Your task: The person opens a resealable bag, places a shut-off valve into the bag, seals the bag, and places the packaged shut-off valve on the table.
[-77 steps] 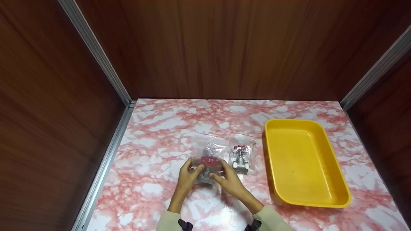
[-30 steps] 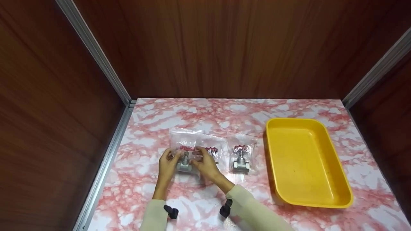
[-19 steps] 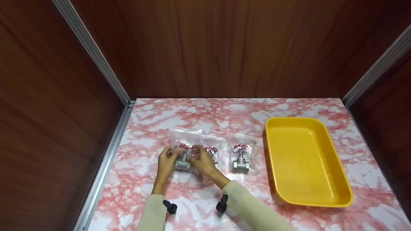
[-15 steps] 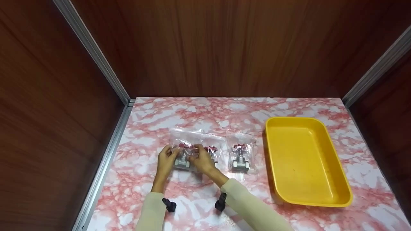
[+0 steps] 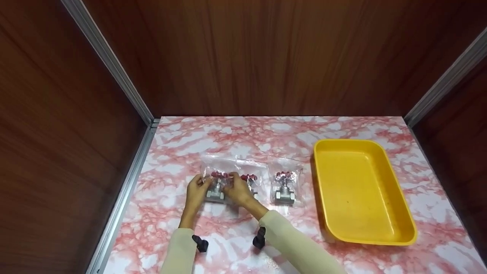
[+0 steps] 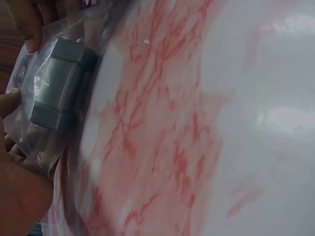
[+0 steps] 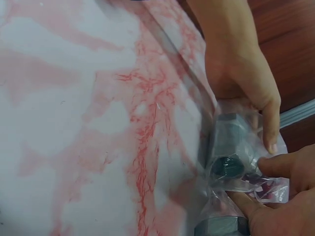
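A metal valve with a red handwheel, inside a clear zip bag, is between my two hands in the head view. My left hand pinches its left side through the plastic. On the other side, my right hand pinches the bag with thumb and fingers, partly covering a second bagged valve. A third bagged valve lies to the right of these. The left wrist view shows the valve's grey hexagonal body close over the table; the right wrist view shows its open threaded end.
A yellow plastic tray stands on the right of the red-and-white marbled table. Brown wood-grain panels rise behind and on both sides. A metal profile runs along the table's left edge.
Both hands have moved left from the middle bag, holding a bagged valve. Over the last second this valve and its bag have come down level with the other two in a row.
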`<action>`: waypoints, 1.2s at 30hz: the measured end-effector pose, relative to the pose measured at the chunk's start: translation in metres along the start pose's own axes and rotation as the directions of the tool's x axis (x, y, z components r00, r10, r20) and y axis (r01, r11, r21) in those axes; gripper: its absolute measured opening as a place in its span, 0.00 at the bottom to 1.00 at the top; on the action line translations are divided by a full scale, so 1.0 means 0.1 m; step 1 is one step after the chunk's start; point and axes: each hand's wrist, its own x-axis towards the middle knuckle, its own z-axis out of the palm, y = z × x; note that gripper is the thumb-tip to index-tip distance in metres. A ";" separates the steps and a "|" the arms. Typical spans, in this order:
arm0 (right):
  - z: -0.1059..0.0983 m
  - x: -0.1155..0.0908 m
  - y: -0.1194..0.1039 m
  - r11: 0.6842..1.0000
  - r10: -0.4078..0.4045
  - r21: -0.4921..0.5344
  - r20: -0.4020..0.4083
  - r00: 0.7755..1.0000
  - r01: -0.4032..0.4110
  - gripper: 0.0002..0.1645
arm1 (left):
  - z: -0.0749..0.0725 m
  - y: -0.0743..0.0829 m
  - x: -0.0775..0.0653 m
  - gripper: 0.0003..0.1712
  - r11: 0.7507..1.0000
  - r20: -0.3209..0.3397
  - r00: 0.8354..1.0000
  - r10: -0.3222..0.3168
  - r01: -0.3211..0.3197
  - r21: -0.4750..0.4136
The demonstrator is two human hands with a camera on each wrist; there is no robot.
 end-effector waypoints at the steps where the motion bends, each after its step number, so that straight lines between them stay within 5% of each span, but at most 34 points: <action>1: 0.00 0.00 0.00 1.000 0.010 -0.008 0.007 1.000 -0.010 0.34 | 0.00 0.00 0.00 0.10 1.000 -0.006 1.000 0.004 -0.004 0.007; 25: 0.03 0.00 0.01 0.997 -0.046 -0.055 0.014 0.999 0.046 0.36 | -0.03 0.04 0.00 0.15 0.991 0.036 0.998 -0.059 0.055 0.121; 36: -0.09 -0.04 0.02 0.991 -0.066 0.125 0.079 0.995 0.055 0.37 | 0.00 0.08 -0.01 0.23 0.983 0.018 0.998 -0.055 0.051 0.176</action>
